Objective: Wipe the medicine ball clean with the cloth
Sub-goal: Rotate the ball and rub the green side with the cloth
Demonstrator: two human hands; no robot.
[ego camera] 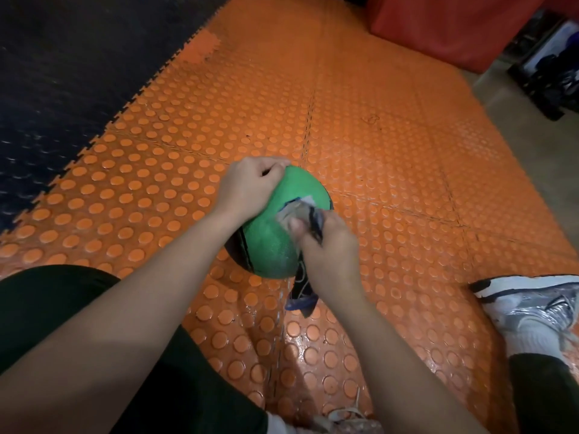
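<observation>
A green medicine ball (275, 227) with dark panels sits on the orange studded floor in the middle of the view. My left hand (247, 187) rests on its upper left side with fingers curled over the top. My right hand (326, 249) grips a dark blue and white patterned cloth (302, 289) and presses it against the ball's right side. Part of the cloth shows blurred above my fingers, and its tail hangs down below my wrist.
Orange studded mat tiles (376, 136) cover the floor, joined to black tiles (62, 73) at the left. A red padded block (445, 23) stands at the back right, with dark equipment (551, 73) beside it. My right shoe (532, 308) and dark trouser legs frame the ball.
</observation>
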